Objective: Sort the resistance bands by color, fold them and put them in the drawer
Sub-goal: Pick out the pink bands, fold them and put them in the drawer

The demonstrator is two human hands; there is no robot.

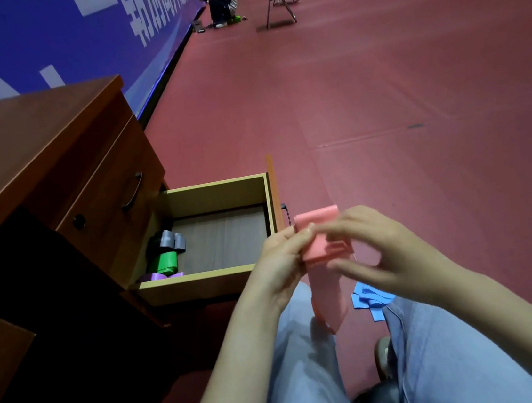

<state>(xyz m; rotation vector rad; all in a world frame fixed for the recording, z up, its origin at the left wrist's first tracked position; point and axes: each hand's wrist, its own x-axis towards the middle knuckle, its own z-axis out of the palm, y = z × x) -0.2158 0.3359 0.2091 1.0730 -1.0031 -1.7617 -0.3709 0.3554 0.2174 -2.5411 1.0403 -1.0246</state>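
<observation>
The pink band (322,248) was pinched at its folded top by the left hand (282,259) and the right hand (381,250), just below the frame's centre, its loose end hanging. In the open drawer (200,278) at centre left, a grey band (172,241), a green band (166,261) and a purple band (160,276) were seen tucked together. A blue band (370,300) was seen lying on the floor under the right hand.

The pink band (320,245) looks like thin, smooth, matt rubber. The drawer (210,195) has pale, matt wood-look walls and a grey grained bottom. At ten o'clock, the tabletop (32,139) is reddish-brown wood veneer with a soft sheen, and the handle (132,191) below it is dark metal. The floor (378,87) is matt red sheet. The trousers (304,364) are pale blue cloth.
</observation>
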